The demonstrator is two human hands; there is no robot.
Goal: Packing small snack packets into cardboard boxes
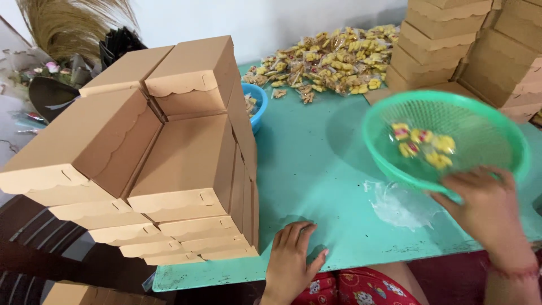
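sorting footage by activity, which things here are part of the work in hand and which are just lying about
In hand:
- right hand holding the green basket
- wrapped sweets in the basket
- left hand flat on the table

Lying about:
- sweet pile
- near boxes
- far boxes
- blue bowl
- clear plastic
- broom

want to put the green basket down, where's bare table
Bare teal table lies between the stacked cardboard boxes and the green basket, above the left hand. Crowded: the wrapped snack pile at the back, a clear plastic bag under the basket.
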